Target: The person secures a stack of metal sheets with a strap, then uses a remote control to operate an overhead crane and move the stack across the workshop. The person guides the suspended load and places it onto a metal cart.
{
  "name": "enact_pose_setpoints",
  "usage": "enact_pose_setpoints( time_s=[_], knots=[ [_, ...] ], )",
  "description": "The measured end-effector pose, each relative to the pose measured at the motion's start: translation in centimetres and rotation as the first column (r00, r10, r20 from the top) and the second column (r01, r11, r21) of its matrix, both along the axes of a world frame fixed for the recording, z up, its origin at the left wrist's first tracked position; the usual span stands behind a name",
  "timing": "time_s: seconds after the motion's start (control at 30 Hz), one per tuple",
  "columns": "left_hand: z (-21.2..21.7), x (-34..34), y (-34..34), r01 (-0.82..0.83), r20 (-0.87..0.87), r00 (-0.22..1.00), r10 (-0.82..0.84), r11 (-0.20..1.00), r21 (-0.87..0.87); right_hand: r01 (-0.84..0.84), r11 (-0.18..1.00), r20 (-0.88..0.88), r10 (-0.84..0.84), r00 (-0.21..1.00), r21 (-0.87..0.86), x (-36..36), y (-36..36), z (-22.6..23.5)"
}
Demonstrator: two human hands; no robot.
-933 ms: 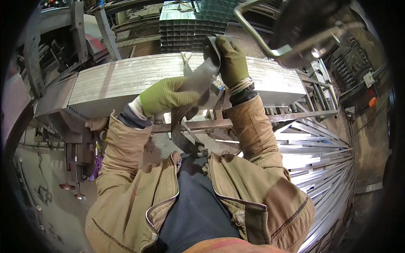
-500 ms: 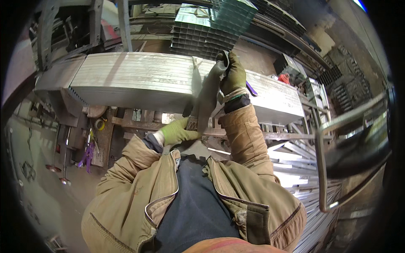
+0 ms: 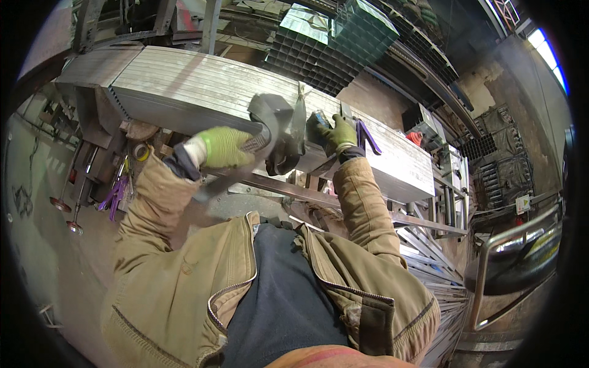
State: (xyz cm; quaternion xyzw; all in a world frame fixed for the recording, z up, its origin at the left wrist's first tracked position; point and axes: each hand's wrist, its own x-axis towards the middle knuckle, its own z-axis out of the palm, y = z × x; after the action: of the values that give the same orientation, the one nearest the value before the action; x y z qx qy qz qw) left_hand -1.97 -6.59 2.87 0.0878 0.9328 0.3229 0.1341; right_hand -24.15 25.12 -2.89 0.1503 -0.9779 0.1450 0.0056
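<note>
Left hand point(image 3: 222, 147), in a green glove, is wrapped tight around the grip of a dark handheld tool point(image 3: 277, 132), fingers closed on it, and the tool's head sits up against the near edge of the stack of long metal sheets point(image 3: 202, 92). Motion blur smears the tool, so its exact shape is hard to make out. Right hand point(image 3: 334, 134), also in a green glove, is closed on a thin flat metal piece point(image 3: 299, 119) standing upright just beside the tool, on that same front edge of the stack. A purple-handled item point(image 3: 368, 135) lies on the stack right next to the right wrist. The stack runs across the upper half of the view, resting on a steel frame point(image 3: 343, 199). Behind it sits a green grid-like crate point(image 3: 334, 40). Down at the left, purple-handled tools point(image 3: 115, 195) hang near the bench side. At the right edge there's a curved shiny metal rail point(image 3: 509, 245).
</note>
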Motion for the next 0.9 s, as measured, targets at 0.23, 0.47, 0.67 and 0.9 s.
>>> enact_pose_setpoints(
  time_s=[0.23, 0.47, 0.67, 0.9],
  knots=[
    [11.4, -4.4, -0.4, -0.206, -0.372, 0.928, -0.037, 0.781, -0.590, 0.069, 0.998, 0.141, -0.069, 0.988, 0.002, -1.6, -0.1, -2.9],
    [17.6, -10.8, 3.4, -0.297, -0.901, 0.365, -0.235, 0.888, -0.352, 0.396, 0.368, 0.504, 0.272, 0.820, -0.842, 3.9, 2.5, -3.1],
    [17.7, -13.9, 9.7, -0.034, -0.899, 0.228, -0.373, 0.920, -0.391, 0.533, -0.257, 0.350, 0.519, 0.780, -0.806, 10.6, 5.8, -3.7],
    [18.4, -14.4, 14.6, 0.372, -0.385, 0.851, -0.357, 0.928, -0.040, 0.258, -0.496, 0.016, 0.441, 0.897, -0.829, 12.9, 10.7, 0.5]
  ],
)
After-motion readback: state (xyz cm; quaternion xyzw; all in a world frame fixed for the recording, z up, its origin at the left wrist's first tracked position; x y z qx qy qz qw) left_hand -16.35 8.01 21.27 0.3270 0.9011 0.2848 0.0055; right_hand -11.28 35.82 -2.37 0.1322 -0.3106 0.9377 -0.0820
